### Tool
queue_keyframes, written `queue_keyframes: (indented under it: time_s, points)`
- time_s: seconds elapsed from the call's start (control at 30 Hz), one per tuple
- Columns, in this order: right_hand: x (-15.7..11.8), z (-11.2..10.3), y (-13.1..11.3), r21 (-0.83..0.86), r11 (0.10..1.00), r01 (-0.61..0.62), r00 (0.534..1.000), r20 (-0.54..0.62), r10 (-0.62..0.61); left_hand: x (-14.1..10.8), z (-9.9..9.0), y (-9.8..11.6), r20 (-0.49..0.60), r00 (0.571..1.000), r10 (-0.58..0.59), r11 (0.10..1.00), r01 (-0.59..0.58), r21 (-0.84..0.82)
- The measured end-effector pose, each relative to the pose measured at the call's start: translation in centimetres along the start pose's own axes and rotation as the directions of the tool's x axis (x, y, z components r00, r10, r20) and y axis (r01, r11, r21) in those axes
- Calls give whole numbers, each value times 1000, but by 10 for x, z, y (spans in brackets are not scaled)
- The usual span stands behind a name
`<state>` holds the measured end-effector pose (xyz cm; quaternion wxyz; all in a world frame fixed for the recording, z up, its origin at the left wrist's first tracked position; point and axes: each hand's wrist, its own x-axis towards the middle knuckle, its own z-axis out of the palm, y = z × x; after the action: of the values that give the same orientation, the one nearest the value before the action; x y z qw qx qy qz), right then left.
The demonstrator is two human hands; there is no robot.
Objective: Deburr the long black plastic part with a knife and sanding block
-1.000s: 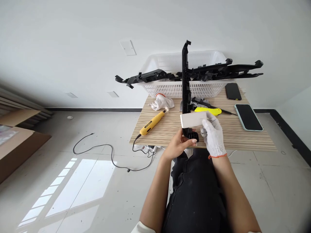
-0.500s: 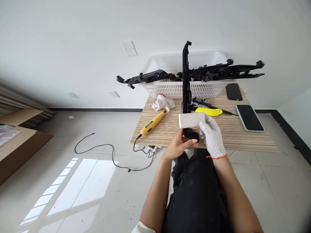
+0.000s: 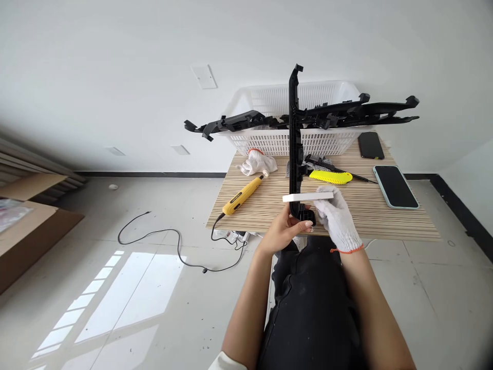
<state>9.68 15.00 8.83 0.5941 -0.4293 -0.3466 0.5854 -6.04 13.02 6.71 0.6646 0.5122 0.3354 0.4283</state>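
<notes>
Bare and closed, my left hand (image 3: 285,229) grips the near end of a long black plastic trim part (image 3: 296,149), which points away from me toward the basket. My right hand (image 3: 337,216), in a white knit glove with an orange cuff edge, is closed on a flat white block (image 3: 308,197). The block is turned with its thin edge toward me and lies across the trim part just beyond my left fingers. Whether it touches the part I cannot tell. A yellow-handled cutter (image 3: 330,177) lies on the table beyond my right hand.
A white plastic basket (image 3: 265,141) holds several black trim parts (image 3: 342,114) that stick out both sides. On the striped table (image 3: 265,205) are a yellow corded tool (image 3: 242,196), a white glove (image 3: 258,162) and two phones (image 3: 396,187) (image 3: 371,146). A black cable (image 3: 179,246) crosses the floor.
My right hand has tilted the white block from its broad face to its thin edge and brought it slightly nearer to me. My left hand and the trim part have stayed almost still.
</notes>
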Motion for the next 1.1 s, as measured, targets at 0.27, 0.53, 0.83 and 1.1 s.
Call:
queue_keyframes:
  time_s: [0.27,0.53,0.83,1.1]
  points:
    - [-7,-1,-5,-27,998,-62,995,80,64,1,1,-1,-19,1000,8,1000,-8,8]
    - [-4,-3,-3,49,999,-15,1000,3,15,0,1,-1,-33,999,-9,999,10,31]
    - [-3,0,4,-122,991,53,999,9,-52,0,2,2,-3,1000,11,999,-11,31]
    - [-2,-1,6,-205,973,110,993,-26,-117,1,1,1,-10,1000,14,999,-14,39]
